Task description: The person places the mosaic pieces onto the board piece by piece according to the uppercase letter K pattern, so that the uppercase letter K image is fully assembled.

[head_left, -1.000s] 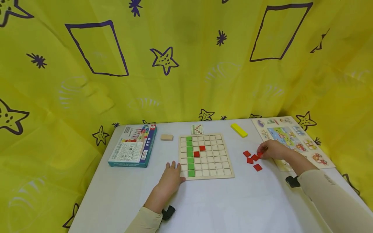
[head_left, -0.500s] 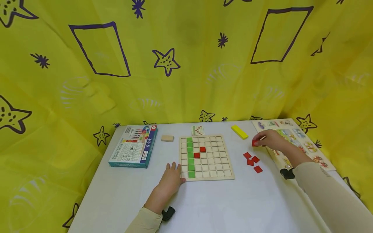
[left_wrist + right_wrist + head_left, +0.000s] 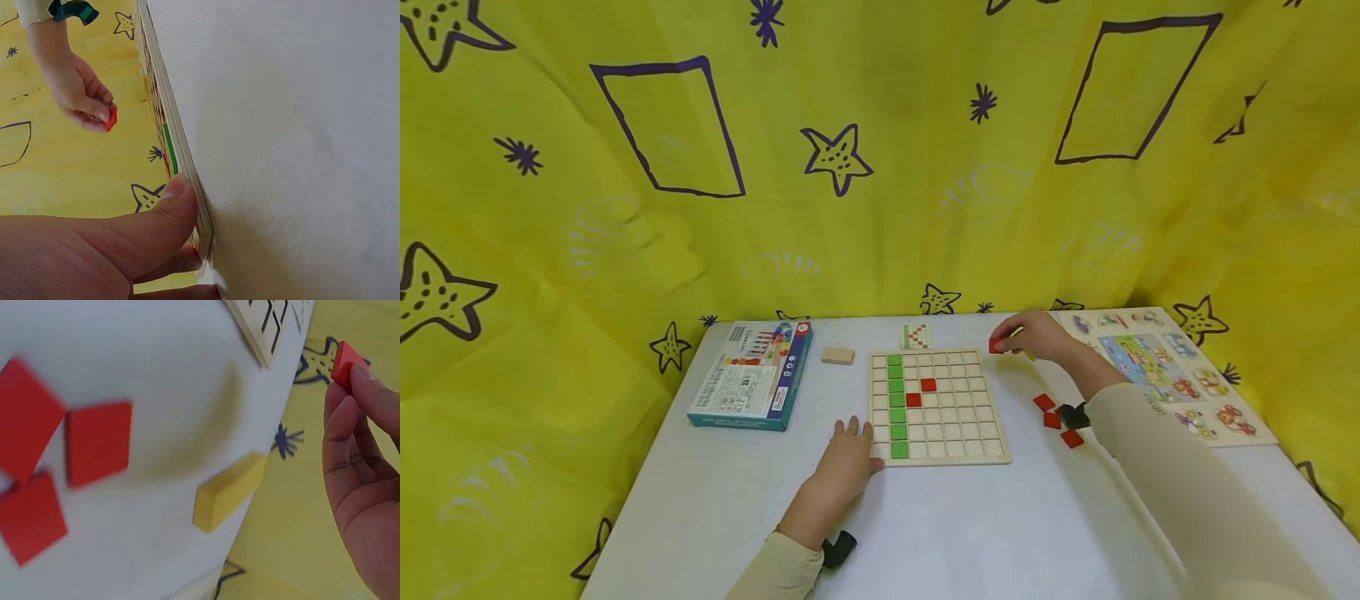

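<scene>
A wooden grid board [image 3: 937, 407] lies in the middle of the white table; it holds a column of green tiles [image 3: 895, 403] and two red tiles [image 3: 921, 392]. My left hand [image 3: 848, 457] rests against the board's near left corner, thumb on its edge [image 3: 178, 187]. My right hand [image 3: 1037, 335] hovers off the board's far right corner and pinches a red tile [image 3: 996, 345] [image 3: 345, 362] [image 3: 111, 117] between thumb and fingers. Three loose red tiles [image 3: 1054, 418] [image 3: 97, 442] lie on the table right of the board.
A yellow block [image 3: 228, 489] lies under my right hand. A blue game box [image 3: 752, 385] and a small wooden block [image 3: 837, 356] sit left of the board, a pattern card [image 3: 915, 336] behind it, a picture puzzle board [image 3: 1165, 371] at the right. Yellow patterned cloth walls surround the table.
My right hand has lifted one red tile from the loose pile and carried it left and away, toward the board's far right corner. The left hand has stayed at the board.
</scene>
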Motion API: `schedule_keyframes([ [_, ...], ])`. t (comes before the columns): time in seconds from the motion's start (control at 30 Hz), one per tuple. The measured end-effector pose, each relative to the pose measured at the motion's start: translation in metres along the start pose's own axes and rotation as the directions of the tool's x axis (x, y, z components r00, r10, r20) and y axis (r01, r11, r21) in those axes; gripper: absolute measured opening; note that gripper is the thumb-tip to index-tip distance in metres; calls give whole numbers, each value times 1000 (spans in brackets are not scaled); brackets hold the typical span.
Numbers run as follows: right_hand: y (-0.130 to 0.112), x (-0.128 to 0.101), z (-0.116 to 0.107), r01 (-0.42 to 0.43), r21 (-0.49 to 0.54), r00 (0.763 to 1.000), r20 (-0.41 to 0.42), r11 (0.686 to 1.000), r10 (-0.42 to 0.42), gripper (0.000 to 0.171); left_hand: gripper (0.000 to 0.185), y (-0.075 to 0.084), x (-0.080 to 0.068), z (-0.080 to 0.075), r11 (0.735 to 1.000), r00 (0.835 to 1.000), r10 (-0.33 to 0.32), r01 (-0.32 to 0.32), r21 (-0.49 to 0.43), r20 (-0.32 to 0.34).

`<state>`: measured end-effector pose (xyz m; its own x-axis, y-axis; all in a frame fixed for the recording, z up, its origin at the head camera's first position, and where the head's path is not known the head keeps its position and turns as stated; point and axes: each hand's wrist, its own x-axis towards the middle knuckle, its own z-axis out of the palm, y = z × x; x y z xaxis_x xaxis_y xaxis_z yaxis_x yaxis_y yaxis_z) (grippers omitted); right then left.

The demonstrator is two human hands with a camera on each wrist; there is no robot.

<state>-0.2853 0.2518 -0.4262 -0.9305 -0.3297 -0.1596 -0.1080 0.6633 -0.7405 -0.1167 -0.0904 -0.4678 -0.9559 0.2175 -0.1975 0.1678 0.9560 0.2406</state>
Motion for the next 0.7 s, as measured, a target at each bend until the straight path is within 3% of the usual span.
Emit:
schedule_keyframes([
  [0.17, -12, 17, 21, 6, 31, 999, 32, 999, -7, 17, 64, 0, 0, 0, 1000, 1000, 5, -5, -6, -9],
  [0.37, -24, 34, 46, 14, -7, 998, 57, 1000, -13, 13, 64, 1, 0, 0, 1000, 1000, -9, 9, -21, 0],
  [0.7, -27, 48, 77, 22, -36, 995, 101, 999, -18, 10, 65, 0, 1, 0, 1000, 1000, -12, 12, -17, 0],
])
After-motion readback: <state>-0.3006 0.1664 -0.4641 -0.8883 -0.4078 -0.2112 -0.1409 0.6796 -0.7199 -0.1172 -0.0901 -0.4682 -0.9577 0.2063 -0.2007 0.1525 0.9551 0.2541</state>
